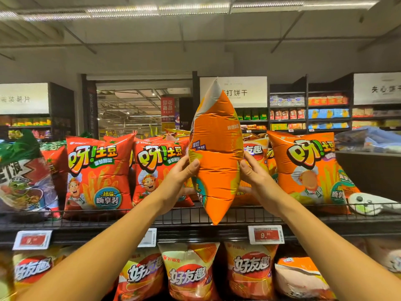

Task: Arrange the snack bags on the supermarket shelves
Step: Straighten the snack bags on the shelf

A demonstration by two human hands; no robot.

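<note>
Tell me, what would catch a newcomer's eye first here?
Dead centre, a puffy orange snack bag turned edge-on, held by the left hand and right hand above the wire shelf rail. Behind it, red bags stand left and an orange bag right.

Bag (217, 153) between hands (before shelf (195, 216) bags).
</note>
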